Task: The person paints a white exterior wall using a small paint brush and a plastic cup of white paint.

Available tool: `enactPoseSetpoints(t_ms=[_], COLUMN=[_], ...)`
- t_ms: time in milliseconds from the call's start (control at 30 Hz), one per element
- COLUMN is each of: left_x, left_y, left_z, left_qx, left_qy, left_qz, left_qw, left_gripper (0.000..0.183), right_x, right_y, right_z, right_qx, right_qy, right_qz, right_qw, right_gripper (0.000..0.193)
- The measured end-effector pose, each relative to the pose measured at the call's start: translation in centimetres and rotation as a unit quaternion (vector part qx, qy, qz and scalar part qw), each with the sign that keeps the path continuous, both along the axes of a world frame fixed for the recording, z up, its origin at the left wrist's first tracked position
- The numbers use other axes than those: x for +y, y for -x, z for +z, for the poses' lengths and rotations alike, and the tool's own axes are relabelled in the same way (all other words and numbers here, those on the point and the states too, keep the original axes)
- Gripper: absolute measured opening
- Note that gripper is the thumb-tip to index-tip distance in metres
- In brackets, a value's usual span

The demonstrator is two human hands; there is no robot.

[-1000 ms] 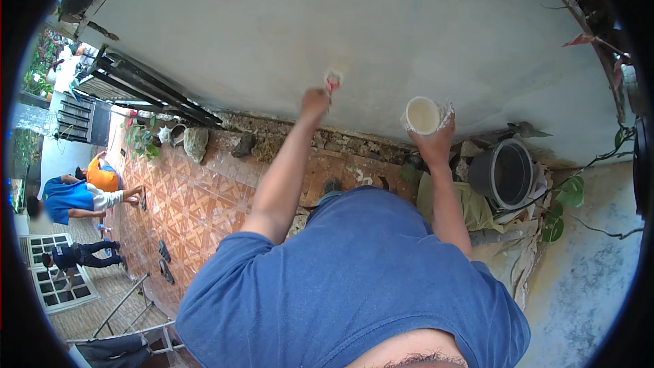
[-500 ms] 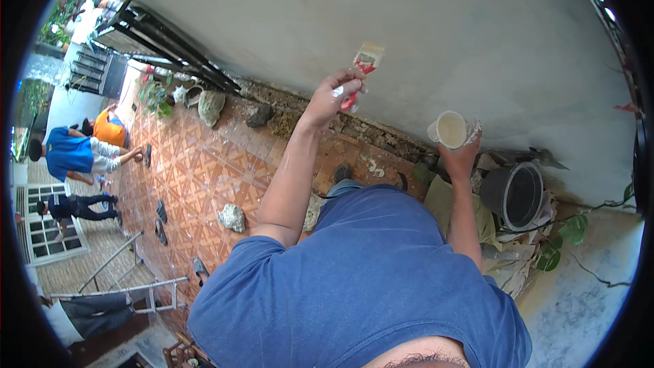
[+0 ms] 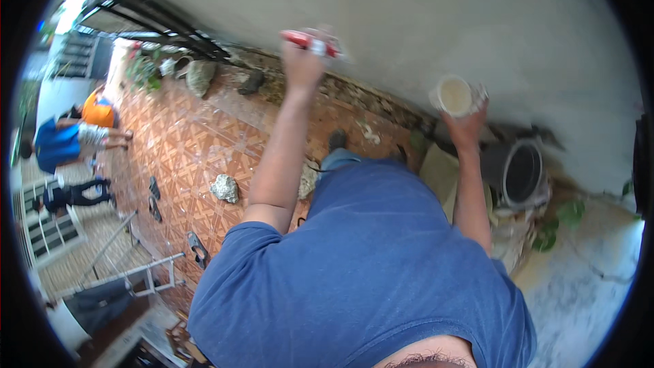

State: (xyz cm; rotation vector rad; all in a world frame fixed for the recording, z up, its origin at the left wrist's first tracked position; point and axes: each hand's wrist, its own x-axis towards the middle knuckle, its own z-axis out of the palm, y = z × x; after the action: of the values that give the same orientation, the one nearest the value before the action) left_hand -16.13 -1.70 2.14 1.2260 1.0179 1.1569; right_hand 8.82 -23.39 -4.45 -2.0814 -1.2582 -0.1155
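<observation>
My left hand (image 3: 304, 65) is closed round a red-handled paintbrush (image 3: 296, 38), blurred by motion. Its bristle end is up against or very near the pale wall (image 3: 402, 13); I cannot tell whether they touch. Off to the right, my right hand (image 3: 466, 128) grips a white cup (image 3: 454, 96) from the side and below. The cup holds a cream-coloured liquid and its mouth faces up. White smears show on the fingers of my right hand.
At the wall's foot on the right stands a dark bucket (image 3: 523, 172). Rocks (image 3: 225, 189) and sandals (image 3: 197, 250) lie on the orange tiled floor (image 3: 197, 136). A black metal gate (image 3: 160, 24) leans at the far left. Several people and a metal ladder (image 3: 146, 279) are farther left.
My left hand has swung left with the paintbrush, whose handle has turned from upright to nearly level. The cup in my right hand has shifted slightly up.
</observation>
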Motion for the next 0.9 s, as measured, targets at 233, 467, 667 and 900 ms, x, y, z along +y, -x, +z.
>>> enactPoseSetpoints(t_ms=[233,467,667,900], left_x=[0.4,-3.1,-5.9,-9.9], left_y=[3.6,0.9,-2.3,-4.6], left_z=[-1.5,-1.7,3.4,4.0], left_qx=[-0.348,-0.337,-0.082,0.067], left_qy=[0.159,0.279,0.083,-0.107], left_qz=[-0.109,-0.161,-0.213,-0.269], left_qw=[0.917,0.885,0.970,0.955], left_gripper=[0.034,0.017,0.022,0.013], right_x=[0.1,-0.6,-0.5,-0.2], right_y=[1.3,2.3,3.2,4.3], right_z=[1.1,1.4,1.4,1.3], right_qx=[0.028,0.083,0.078,0.052], right_qy=[0.006,0.013,-0.006,0.004], right_qz=[-0.021,-0.031,-0.035,-0.011], right_qw=[0.999,0.996,0.996,0.999], right_gripper=[0.090,0.102,0.103,0.104])
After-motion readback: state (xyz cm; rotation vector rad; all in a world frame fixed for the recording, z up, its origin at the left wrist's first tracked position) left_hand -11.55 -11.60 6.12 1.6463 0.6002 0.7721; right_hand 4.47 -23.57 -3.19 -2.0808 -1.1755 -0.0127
